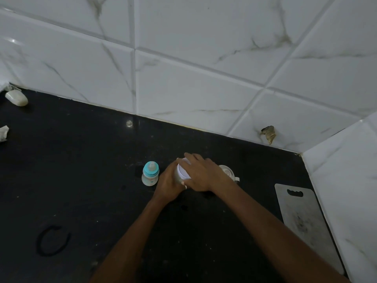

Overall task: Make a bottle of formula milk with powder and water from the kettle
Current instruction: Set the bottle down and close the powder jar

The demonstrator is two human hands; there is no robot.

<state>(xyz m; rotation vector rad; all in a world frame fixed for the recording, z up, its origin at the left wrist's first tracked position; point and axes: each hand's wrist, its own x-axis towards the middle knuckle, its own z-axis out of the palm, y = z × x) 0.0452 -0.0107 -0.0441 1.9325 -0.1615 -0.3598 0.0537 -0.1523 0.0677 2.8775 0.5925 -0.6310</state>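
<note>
Baby bottle [150, 173]: stands upright on the black desk [81, 180], teal collar and teat screwed on, just left of both hands and touched by neither. I cannot tell whether anything is inside.
Powder container [183, 172]: a pale round tub with a white lid, between the bottle and a white vessel. It seems tipped a little toward the camera.
Left grip [169, 185]: fingers curl round the container's side and brace it.
Right grip [201, 174]: comes from above, with fingers and thumb wrapped over the lid's rim, clamping the lid.
Step in hand: probably twisting or prising the lid off to reach the powder. With the bottle capped, filling looks not yet begun.
Handling, container: rigid and smooth-walled, likely light to moderate in weight. Hold the body low and the lid by its rim. If the lid jerks free, powder could spill.
Handling, bottle: small, light plastic on a narrow base, so it should tip easily. Take it round the waist below the collar, and unscrew it by the hard collar, not the soft teat.
Vessel [226, 170]: white and round, with a small lip or handle on its right, mostly hidden behind the right hand. It may be the kettle, but I cannot tell.
Elsewhere: a cutting board [302, 217] lies by the right wall, and a black ring [53, 241] lies at front left.
</note>
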